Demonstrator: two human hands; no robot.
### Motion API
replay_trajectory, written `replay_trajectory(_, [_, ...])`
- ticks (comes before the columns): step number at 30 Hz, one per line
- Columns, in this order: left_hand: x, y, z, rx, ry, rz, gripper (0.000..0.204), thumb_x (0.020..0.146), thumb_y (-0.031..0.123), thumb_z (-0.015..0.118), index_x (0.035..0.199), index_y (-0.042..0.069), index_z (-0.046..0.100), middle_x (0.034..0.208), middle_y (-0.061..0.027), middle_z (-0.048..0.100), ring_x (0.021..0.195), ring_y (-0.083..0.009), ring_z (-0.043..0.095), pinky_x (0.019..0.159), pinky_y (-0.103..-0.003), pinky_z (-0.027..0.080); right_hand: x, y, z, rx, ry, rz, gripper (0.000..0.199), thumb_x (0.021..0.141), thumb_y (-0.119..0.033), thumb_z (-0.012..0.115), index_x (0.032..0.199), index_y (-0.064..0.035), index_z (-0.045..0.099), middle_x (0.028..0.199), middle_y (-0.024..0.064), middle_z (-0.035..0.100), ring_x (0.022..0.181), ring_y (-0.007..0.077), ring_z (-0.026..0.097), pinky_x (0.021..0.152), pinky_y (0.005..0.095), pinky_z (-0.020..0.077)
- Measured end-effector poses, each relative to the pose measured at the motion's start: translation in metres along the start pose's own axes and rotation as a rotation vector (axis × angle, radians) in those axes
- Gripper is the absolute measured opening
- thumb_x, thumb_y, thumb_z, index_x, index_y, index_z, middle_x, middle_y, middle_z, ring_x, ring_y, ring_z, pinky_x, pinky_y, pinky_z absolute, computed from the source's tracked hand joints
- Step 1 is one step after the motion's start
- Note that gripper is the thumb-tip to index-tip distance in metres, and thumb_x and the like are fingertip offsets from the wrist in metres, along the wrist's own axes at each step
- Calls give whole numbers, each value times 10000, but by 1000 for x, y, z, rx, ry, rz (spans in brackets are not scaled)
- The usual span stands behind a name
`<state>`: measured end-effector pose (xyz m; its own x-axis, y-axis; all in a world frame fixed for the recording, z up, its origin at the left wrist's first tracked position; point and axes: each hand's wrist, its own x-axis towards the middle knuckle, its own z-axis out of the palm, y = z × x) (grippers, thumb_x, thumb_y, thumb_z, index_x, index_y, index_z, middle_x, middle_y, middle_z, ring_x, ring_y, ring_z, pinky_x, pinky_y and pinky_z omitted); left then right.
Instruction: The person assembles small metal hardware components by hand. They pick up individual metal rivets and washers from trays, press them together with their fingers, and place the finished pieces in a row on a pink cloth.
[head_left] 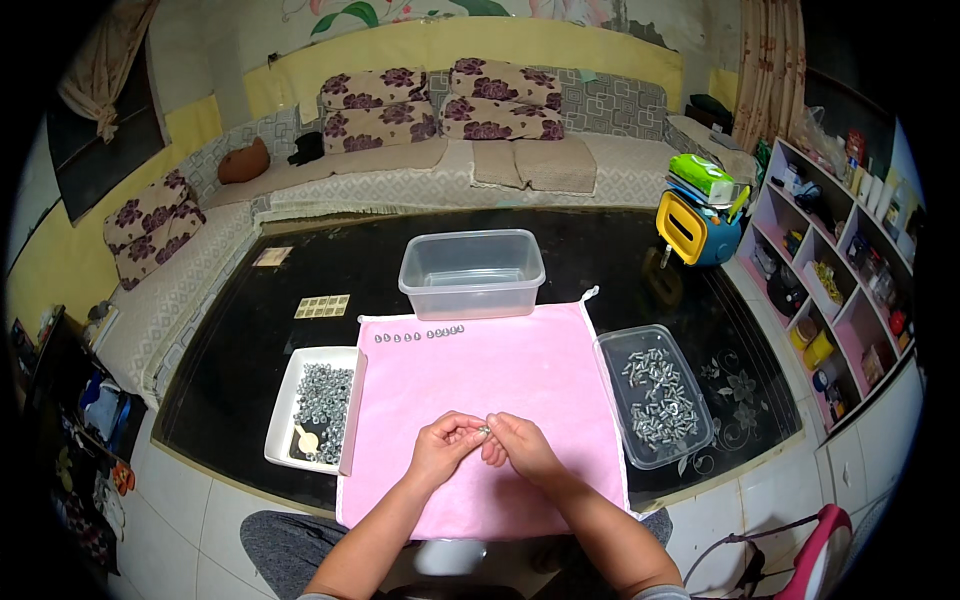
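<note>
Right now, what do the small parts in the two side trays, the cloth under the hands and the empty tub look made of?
Small parts: apparently metal, grey with bright glints. Cloth: soft pink fabric, matte, probably microfibre or towelling. Empty tub: clear plastic, see-through walls with glossy rim. Both hands pinch one similar shiny piece.

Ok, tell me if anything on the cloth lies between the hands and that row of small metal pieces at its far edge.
Nothing visible does. Both hands pinch a small metal piece; only bare pink cloth separates them from the row.
</note>
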<state>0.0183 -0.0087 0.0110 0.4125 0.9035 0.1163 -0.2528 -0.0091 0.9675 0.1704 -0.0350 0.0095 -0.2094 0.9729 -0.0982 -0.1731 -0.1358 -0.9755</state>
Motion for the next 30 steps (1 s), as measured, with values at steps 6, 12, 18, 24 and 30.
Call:
replay_trajectory(6, [0,-4,-2,30,20,8,112,792,-7,605,903,-1,587,769,-32,582,694,-70,544,629,-196,458,1,3,0,-21,-17,-31,318,941,-287,360,829,-22,495,653,53,537,544,101,486,522,227,423])
replay_trajectory(12, [-1,-5,-4,5,12,8,110,791,1,612,899,10,596,753,-11,568,671,-58,523,618,-188,444,0,-3,7,-38,60,-32,338,941,-287,361,792,-20,506,634,51,534,536,102,484,515,228,422])
replay_trajectory(18, [-1,-4,-2,27,13,7,109,791,6,614,899,9,597,756,-11,570,678,-55,525,615,-188,442,0,0,2,-56,31,-28,331,938,-281,367,799,-14,503,640,54,533,542,105,486,521,232,426])
replay_trajectory(24, [0,-5,-3,25,13,-2,101,790,5,614,890,5,599,760,-14,574,687,-58,531,624,-192,446,1,2,1,-14,-9,-47,320,931,-282,386,810,-10,506,641,51,532,551,105,490,519,234,429])
replay_trajectory(30, [-2,-1,-3,5,16,-15,96,784,11,624,878,12,604,771,-7,574,698,-54,524,633,-190,445,1,5,4,-113,47,-53,350,923,-311,398,798,-5,514,645,56,540,559,108,502,526,232,436])
